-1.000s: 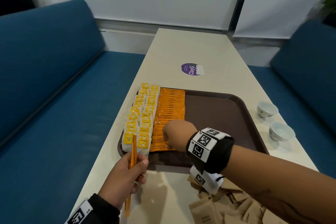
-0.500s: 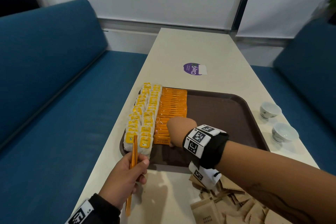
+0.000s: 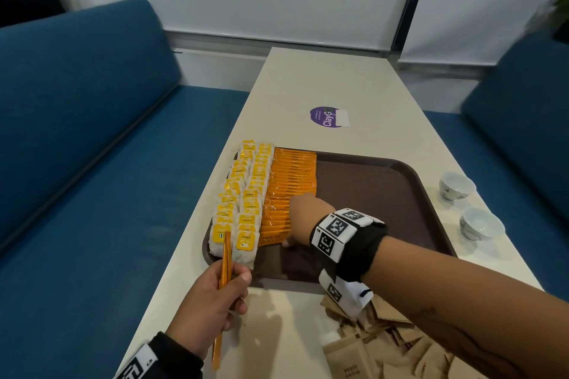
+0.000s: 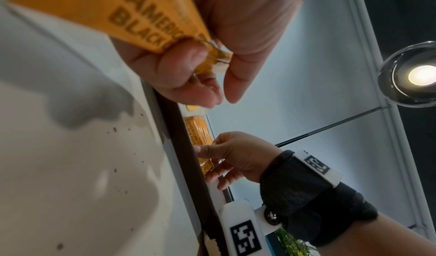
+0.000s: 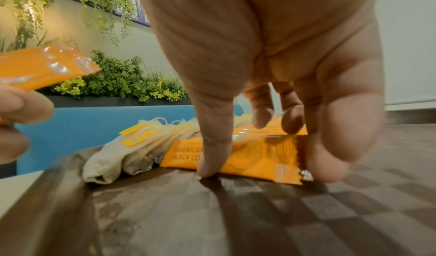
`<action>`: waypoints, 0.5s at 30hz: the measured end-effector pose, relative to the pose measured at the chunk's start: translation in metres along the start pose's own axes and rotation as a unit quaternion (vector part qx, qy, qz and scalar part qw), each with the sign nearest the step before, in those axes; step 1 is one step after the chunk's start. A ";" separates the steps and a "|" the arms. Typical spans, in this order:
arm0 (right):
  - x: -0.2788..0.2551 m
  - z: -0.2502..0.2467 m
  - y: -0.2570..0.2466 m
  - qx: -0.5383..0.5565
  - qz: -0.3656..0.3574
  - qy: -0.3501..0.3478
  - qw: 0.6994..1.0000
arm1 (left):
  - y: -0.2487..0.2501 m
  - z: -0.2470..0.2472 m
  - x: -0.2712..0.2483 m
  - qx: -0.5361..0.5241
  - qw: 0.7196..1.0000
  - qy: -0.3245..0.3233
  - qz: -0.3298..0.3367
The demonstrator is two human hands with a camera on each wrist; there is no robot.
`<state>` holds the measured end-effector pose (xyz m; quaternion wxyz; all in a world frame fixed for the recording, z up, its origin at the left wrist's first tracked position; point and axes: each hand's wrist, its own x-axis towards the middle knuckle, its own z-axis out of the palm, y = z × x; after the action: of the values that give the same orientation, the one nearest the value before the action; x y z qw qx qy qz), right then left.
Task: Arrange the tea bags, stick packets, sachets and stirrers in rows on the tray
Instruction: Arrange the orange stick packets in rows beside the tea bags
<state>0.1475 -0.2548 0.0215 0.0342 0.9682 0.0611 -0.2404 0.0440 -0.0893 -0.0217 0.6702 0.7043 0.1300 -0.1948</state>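
My left hand (image 3: 205, 304) holds a thin bunch of orange stick packets (image 3: 222, 295). My thumb and fingers are curled around them, and they stick up over the near edge of the brown tray (image 3: 385, 191). The left wrist view shows the words on one held packet and my fingertips (image 4: 181, 64) pinching its end.

My right hand (image 3: 304, 218) is down on the tray. My thumb (image 5: 213, 159) and fingers spread over the nearest packet in the orange row (image 3: 289, 191). My thumb tip touches the tray by the packet's near edge, and my other fingers rest on its top and right end. They are bent a bit but not closed around it.

The orange row runs from near to far on the left part of the tray. Two rows of tea bags (image 3: 243, 194) with yellow tags lie just left of it. Brown sachets (image 3: 388, 344) lie in a heap on the white table (image 3: 338, 83), near me on the right. Two little cups (image 3: 468, 203) sit on the table right of the tray.
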 end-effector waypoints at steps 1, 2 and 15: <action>0.000 0.001 0.000 0.011 0.000 0.004 1.000 | 0.000 0.000 0.000 0.000 1.000 0.000 0.002; 0.000 0.002 0.000 0.026 0.002 0.009 1.000 | 0.000 -0.001 0.000 -0.001 1.000 0.000 0.005; -0.012 -0.004 0.009 0.108 0.012 0.038 0.993 | 0.006 0.002 0.002 -0.020 0.999 -0.041 -0.011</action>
<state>0.1396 -0.2648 0.0311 -0.0697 0.9754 0.0246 -0.2078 0.0482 -0.0921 -0.0168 0.6868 0.6807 0.1138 -0.2279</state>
